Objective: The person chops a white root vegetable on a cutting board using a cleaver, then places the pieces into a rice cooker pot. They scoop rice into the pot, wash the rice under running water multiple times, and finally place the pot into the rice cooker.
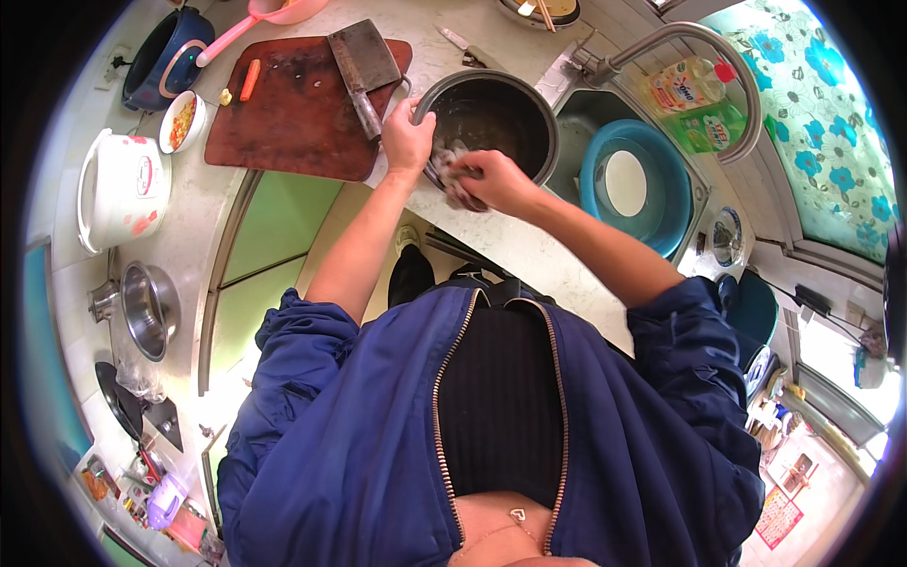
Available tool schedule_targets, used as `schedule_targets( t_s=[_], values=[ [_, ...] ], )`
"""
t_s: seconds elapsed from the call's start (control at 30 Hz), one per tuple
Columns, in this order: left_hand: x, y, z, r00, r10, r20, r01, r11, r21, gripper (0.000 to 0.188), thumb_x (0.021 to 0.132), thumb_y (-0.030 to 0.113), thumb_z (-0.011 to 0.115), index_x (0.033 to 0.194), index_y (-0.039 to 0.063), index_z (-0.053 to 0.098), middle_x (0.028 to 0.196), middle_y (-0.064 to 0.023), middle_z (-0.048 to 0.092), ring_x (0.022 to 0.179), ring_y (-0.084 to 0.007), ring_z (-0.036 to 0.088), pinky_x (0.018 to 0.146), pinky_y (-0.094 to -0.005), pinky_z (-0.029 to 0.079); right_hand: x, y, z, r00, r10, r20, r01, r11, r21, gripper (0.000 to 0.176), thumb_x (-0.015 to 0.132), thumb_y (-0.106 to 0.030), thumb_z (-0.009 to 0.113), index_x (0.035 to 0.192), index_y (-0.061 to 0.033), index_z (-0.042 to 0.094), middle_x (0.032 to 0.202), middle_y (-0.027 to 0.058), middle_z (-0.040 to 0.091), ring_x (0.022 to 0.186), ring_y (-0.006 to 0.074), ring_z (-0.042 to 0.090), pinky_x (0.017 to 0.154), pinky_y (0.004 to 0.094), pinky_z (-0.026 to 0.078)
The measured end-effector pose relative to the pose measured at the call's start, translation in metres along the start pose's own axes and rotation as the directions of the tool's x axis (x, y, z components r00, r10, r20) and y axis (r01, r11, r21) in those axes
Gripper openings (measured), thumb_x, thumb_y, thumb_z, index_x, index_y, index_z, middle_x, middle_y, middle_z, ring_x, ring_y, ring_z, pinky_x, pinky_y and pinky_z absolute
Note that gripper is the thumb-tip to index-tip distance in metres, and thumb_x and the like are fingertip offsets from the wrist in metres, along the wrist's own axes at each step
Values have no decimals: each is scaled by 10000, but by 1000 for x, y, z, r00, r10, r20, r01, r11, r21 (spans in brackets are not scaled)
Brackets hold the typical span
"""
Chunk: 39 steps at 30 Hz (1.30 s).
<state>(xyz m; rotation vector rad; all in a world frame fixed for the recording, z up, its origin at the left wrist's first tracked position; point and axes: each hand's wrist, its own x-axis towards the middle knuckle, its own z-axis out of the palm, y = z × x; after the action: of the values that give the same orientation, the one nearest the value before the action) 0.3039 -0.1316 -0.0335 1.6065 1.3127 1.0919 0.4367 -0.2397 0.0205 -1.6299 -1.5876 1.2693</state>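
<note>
A dark round pot (504,110) with a grey rim stands at the counter's edge, tilted a little towards me, with some liquid at its bottom. My left hand (409,138) grips its left rim, thumb on the inside. In my right hand (496,183) is a bunched greyish cloth (452,166), pressed over the near rim and partly hidden by the fingers. Left of the pot, a cleaver (365,60) lies on a reddish-brown cutting board (290,120), its handle pointing towards my left hand. A piece of carrot (249,79) rests on the same board.
Right of the pot, a blue basin (592,177) holding a white oval item sits in the sink (567,135), beneath a curved faucet (680,32). Behind the pot lies a small knife (471,49). A bowl of diced vegetables (168,127) and a white pail (127,188) stand left.
</note>
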Motion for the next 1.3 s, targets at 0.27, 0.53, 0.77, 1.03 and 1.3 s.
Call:
schedule_targets(
  t_s=[0.27,0.53,0.77,1.03,1.3],
  values=[
    [15,10,-2,977,64,205,-82,993,84,383,627,58,539,1002,48,622,800,-156,652,753,-277,639,704,-336,485,-13,3,-119,926,-378,4,230,556,-799,219,661,-6,569,832,-105,663,824,111,505,807,308,541,685,364,469],
    [54,68,25,922,21,386,-139,950,280,392,618,89,561,1002,90,638,859,-161,651,824,-299,630,749,-357,483,-56,17,-144,596,-425,-682,188,899,-396,267,739,69,542,948,-62,644,869,76,549,822,186,567,741,263,450],
    [55,161,83,838,56,542,-432,676,597,411,696,79,524,1103,100,583,1038,-144,620,1004,-323,566,850,-390,450,-120,40,-143,559,193,-807,263,881,393,203,832,14,511,1015,16,599,885,62,629,744,89,575,638,208,468],
    [21,218,176,602,125,789,-789,247,563,160,743,71,547,860,18,641,936,-174,638,871,-324,631,708,-401,518,-144,85,-113,518,348,-782,328,763,557,198,815,6,506,990,34,596,853,84,624,719,125,598,647,242,499],
    [-50,225,247,385,13,923,-914,-131,383,217,755,121,598,955,104,680,962,-40,661,901,-226,639,677,-353,518,-161,93,-113,546,365,-754,357,712,604,198,835,-16,493,1011,12,579,839,70,602,698,127,592,552,247,505]
  ],
)
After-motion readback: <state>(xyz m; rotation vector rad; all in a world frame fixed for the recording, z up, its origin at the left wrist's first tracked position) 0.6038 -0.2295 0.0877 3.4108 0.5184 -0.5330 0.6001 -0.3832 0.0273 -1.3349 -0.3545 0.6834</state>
